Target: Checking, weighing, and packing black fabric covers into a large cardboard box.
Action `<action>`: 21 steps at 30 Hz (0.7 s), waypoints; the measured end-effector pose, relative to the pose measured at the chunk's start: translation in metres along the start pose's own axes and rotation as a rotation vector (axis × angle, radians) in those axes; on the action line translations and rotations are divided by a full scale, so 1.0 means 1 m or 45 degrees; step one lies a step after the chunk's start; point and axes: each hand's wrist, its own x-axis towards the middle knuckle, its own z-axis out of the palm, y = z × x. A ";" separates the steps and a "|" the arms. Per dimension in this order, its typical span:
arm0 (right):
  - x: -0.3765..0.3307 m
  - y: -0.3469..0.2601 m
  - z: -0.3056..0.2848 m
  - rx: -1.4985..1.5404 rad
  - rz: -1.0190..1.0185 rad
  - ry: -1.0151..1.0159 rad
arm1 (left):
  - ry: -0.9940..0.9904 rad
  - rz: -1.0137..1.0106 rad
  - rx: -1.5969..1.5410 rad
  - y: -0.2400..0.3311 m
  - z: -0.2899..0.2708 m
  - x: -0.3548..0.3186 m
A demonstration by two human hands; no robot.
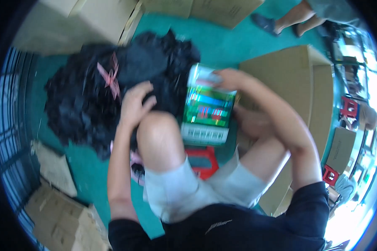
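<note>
My right hand [230, 79] grips the upper right corner of a green-and-white printed package [209, 106], flat-faced and blurred by motion, in front of my knees. My left hand [135, 103] has its fingers apart and holds nothing. It hovers at or rests on the near side of a big heap of crumpled black material [86, 83], just past my left knee; contact is hard to make out. On that heap lies a knotted pink strip [111, 77].
A large open cardboard box [280, 71] stands on my right. More cartons [83, 27] are at the far left, with torn cardboard [54, 167] at the near left. A red plastic stool [203, 161] shows between my legs. Another person's legs [297, 16] are at the far right.
</note>
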 end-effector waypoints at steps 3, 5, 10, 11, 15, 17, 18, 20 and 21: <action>-0.120 -0.005 -0.031 0.143 0.121 -0.053 | 0.232 -0.264 -0.040 0.006 -0.026 -0.053; -0.161 -0.020 -0.032 0.460 0.088 -0.061 | 0.365 -0.569 -0.094 -0.011 -0.031 -0.120; -0.219 -0.001 -0.010 0.918 0.126 0.202 | 0.817 -1.243 -0.288 -0.070 0.038 -0.334; -0.227 0.011 0.001 0.954 0.185 0.332 | 0.701 -1.449 -0.032 -0.052 0.054 -0.358; -0.239 -0.016 0.010 1.021 0.321 0.449 | 0.264 -1.868 0.009 -0.057 0.132 -0.490; -0.244 -0.012 0.021 1.060 0.408 0.391 | 0.198 -1.885 0.080 -0.015 0.150 -0.456; -0.245 -0.013 0.022 1.015 0.416 0.331 | 0.144 -1.903 0.202 0.003 0.150 -0.439; -0.238 -0.017 0.023 0.905 0.365 0.270 | 0.236 -1.757 0.230 -0.008 0.154 -0.434; -0.229 -0.023 0.027 0.891 0.350 0.263 | 0.292 -1.562 0.269 -0.026 0.154 -0.440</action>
